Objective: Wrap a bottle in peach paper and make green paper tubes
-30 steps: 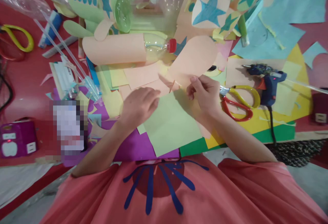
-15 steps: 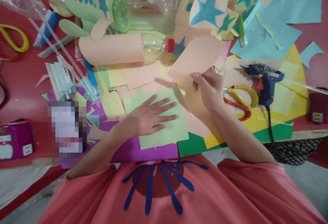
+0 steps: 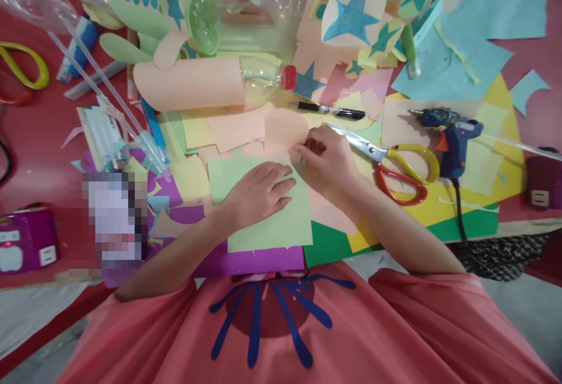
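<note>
My left hand (image 3: 259, 192) rests palm down on a pale green paper sheet (image 3: 272, 232), its fingers somewhat spread and slightly bent. At the sheet's upper right edge, my right hand (image 3: 327, 156) pinches a peach paper cutout (image 3: 285, 129) with a rounded end. Right of that hand lie scissors (image 3: 406, 176) with red and yellow handles, blades pointing up-left. A black pen (image 3: 329, 110) is just above them. Behind the cutout, a bottle wrapped in peach paper (image 3: 193, 84) lies on its side, its red cap toward the right.
A blue glue gun (image 3: 455, 144) sits at the right on paper. Clear sticks (image 3: 109, 91) and a pixelated item (image 3: 116, 220) are at the left. Papers with blue stars (image 3: 353, 15) and clear bottles (image 3: 281, 3) fill the back. Purple boxes (image 3: 28, 237) stand at both sides.
My right hand has moved left and slightly down with the peach cutout, uncovering the pen and scissor blades. My left hand's fingers have bent and drawn closer together. The green sheet has shifted slightly left.
</note>
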### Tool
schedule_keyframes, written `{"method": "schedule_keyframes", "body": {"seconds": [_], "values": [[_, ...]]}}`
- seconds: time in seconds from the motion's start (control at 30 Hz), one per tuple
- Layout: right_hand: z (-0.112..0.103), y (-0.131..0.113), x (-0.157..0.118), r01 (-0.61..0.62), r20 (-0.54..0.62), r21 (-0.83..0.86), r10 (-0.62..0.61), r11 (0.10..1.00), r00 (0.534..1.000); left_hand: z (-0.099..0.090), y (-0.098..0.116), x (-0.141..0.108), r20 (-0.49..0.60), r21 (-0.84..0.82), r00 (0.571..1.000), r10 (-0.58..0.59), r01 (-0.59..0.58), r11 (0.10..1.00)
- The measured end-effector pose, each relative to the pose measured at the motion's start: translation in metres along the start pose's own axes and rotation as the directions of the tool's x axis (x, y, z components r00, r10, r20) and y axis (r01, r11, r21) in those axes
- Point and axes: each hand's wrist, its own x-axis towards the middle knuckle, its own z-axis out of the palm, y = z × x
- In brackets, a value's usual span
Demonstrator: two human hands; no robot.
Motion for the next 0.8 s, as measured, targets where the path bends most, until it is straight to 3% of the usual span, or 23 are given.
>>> {"method": "schedule_keyframes", "body": {"seconds": [0.17, 0.37, 0.47, 0.6, 0.8], "values": [[-0.002, -0.003, -0.001, 0.048, -0.043, -0.042, -0.050, 0.998, 0.998, 0.005, 0.001, 0.000, 0.058, 0.050, 0.993, -0.107, 0.104, 0.993], [-0.029, 0.011, 0.019, 0.152, -0.142, -0.234, -0.189, 0.960, 0.972, 0.002, 0.003, 0.002, 0.128, 0.067, 0.983, -0.127, 0.120, 0.991], [-0.037, 0.021, 0.037, 0.142, -0.088, -0.294, -0.175, 0.945, 0.981, -0.001, 0.007, 0.005, 0.162, 0.088, 0.975, -0.154, 0.141, 0.986], [-0.037, 0.029, 0.054, 0.094, -0.013, -0.239, -0.100, 0.966, 0.995, -0.003, 0.014, 0.008, 0.152, 0.125, 0.973, -0.171, 0.153, 0.980], [-0.037, 0.030, 0.059, 0.129, 0.055, -0.228, -0.120, 0.965, 0.991, -0.004, 0.021, 0.010, 0.125, 0.085, 0.970, -0.211, 0.201, 0.976]]}}
